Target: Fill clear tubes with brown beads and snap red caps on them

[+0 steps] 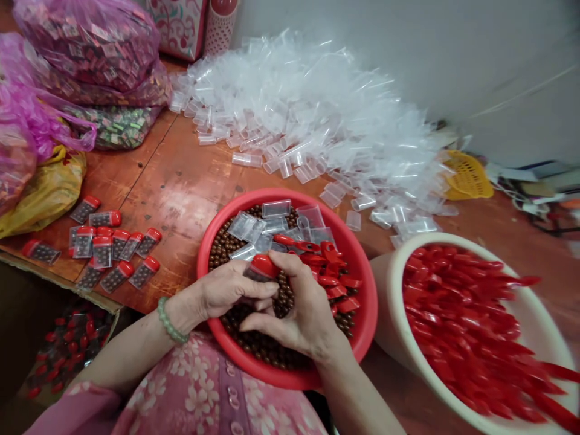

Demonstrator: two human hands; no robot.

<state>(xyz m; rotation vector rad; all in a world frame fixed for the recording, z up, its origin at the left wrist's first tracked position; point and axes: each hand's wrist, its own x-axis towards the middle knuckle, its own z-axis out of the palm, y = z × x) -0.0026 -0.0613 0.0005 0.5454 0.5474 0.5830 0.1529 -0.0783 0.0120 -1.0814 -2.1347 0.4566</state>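
My left hand (231, 287), with a green bead bracelet (168, 320) at the wrist, is closed round a small clear container with a red cap (263, 266). My right hand (301, 302) has its fingers at the red cap, its thumb apart below. Both hands are over a red basin (369, 290) of brown beads (222, 248). Clear plastic cases (247, 226) lie at the back of the basin, and red plastic caps (335, 290) lie at its right. The lower part of the held container is hidden by my left fingers.
Several filled red-capped containers (103, 251) lie at the left. Behind is a heap of clear cases (308, 109). A cream bucket (396, 284) of red parts stands right, beside a yellow basket (469, 175). Purple bags (99, 48) are back left; a box (67, 344) of containers sits below the table.
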